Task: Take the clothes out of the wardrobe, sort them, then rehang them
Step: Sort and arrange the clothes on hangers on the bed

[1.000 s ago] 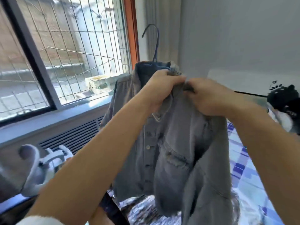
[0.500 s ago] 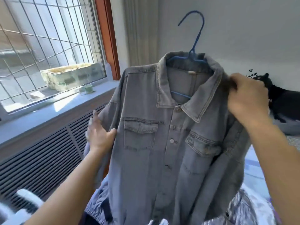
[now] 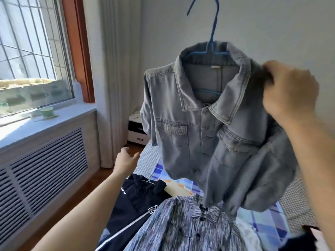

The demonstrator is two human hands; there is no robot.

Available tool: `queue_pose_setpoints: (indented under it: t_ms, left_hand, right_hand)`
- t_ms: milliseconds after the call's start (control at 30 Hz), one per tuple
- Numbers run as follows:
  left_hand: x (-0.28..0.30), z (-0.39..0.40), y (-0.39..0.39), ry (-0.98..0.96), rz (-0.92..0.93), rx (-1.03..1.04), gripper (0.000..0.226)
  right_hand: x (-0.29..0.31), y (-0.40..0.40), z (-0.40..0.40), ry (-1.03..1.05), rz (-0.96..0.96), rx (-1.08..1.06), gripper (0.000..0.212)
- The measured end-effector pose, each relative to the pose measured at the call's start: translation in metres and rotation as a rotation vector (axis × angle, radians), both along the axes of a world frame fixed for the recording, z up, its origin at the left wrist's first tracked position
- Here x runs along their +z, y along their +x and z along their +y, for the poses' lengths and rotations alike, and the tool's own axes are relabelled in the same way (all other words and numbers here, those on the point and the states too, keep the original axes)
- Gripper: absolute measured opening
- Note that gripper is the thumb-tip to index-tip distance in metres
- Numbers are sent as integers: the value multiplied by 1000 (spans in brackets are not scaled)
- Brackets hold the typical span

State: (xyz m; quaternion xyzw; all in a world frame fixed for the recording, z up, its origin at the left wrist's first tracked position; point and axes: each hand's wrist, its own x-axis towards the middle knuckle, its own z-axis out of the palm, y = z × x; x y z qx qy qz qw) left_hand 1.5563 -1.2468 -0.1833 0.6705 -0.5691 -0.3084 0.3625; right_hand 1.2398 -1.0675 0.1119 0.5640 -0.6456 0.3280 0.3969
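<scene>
Your right hand pinches the denim jacket at its shoulder, fingers curled into the cloth, and holds it up on a blue hanger above the bed. Your left hand hangs loose and empty, fingers relaxed, apart from the jacket. On the bed below lie a dark navy garment with white stripes and a blue-white patterned shirt — the jacket's hem overlaps the shirt collar. A white letter N shows on the navy garment; other print is unreadable. A green cup stands on the windowsill.
</scene>
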Motion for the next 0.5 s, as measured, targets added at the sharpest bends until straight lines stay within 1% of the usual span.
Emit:
queue_pose_setpoints:
  t_ms: [100, 167, 200, 267, 333, 367, 400, 434, 467, 500]
  left_hand:
    - [22, -4, -27, -50, 85, -43, 69]
    - [31, -3, -43, -52, 81, -61, 69]
    - [35, 0, -52, -36, 46, -63, 72]
    - [34, 4, -70, 21, -35, -52, 89]
    - [29, 12, -79, 114, -32, -15, 106]
    - [21, 16, -79, 148, -15, 16, 109]
    - [13, 23, -77, 166, -14, 62, 109]
    - [3, 28, -69, 180, -37, 123, 103]
    - [-7, 34, -57, 191, -79, 177, 92]
    - [-17, 42, -43, 195, -118, 214, 73]
  right_hand:
    - [14, -14, 13, -42, 16, -27, 27]
    - [21, -25, 20, -43, 2, -34, 30]
    - [25, -31, 25, -42, -8, -42, 32]
    - [29, -44, 32, -26, -45, -65, 35]
    - [29, -54, 35, 3, -102, -78, 35]
    - [27, -60, 37, 20, -129, -82, 34]
    - [24, -66, 38, 38, -149, -87, 32]
    - [20, -72, 38, 54, -166, -90, 30]
    - [15, -77, 37, 67, -182, -89, 27]
    - [10, -81, 36, 83, -201, -85, 25]
